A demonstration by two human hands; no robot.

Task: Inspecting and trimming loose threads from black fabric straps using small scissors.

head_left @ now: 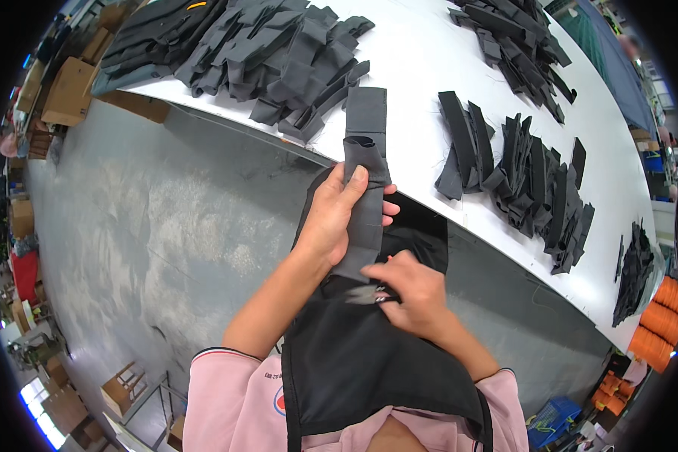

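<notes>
My left hand (337,213) is closed around a dark grey fabric strip (365,226), thumb on top and fingers beneath. The strip runs from the white table's edge down toward my lap, with a folded loop just above my thumb. In my right hand (410,292) is a small pair of thread snips (363,294), blades pointing left, slightly blurred. Its thumb and forefinger are at the strip's lower end; whether they pinch the fabric I cannot tell. A black apron (377,361) lies below both hands.
On the white table (407,68) lie a heap of grey strips (271,60) at left and smaller bundles (535,173) at right. Folded dark garments (154,38) sit at the far left. Orange spools (659,324) stand by the right corner. Cardboard boxes (69,90) line the left.
</notes>
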